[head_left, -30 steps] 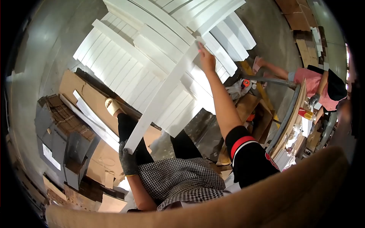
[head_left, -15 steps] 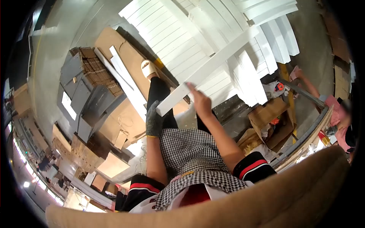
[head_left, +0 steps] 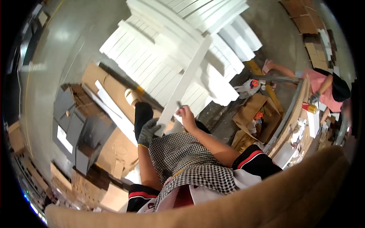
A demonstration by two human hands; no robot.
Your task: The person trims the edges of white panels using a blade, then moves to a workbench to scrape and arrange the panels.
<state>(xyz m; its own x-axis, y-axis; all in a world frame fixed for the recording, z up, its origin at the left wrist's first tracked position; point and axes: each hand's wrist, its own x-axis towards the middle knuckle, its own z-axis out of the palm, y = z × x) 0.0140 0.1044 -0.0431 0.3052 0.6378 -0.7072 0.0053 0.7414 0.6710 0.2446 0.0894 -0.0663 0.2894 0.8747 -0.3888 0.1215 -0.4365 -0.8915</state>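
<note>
White board (head_left: 185, 83) up at an angle, its near end at the checked apron (head_left: 190, 146), its far end reaching out over the big white stack (head_left: 138, 62)! The gloved left hand (head_left: 149, 132) has that near end, fingers wrapped at the edge. And the bare right hand (head_left: 186, 117), just beside the board, is curled around a small dark object (head_left: 179, 103); what it is, too small to tell. Is the far end resting on the pile? Can't tell from this angle.

So how far along? Mid-job on this piece, I'd judge: it's in the grip, not laid down flat, and the right hand is close by. Plenty of similar white pieces lie in the stack, but which are dealt with and which remain, nothing shows. Off to the right, an open cardboard box (head_left: 249, 109), and beyond it a co-worker in pink (head_left: 316, 84).
</note>
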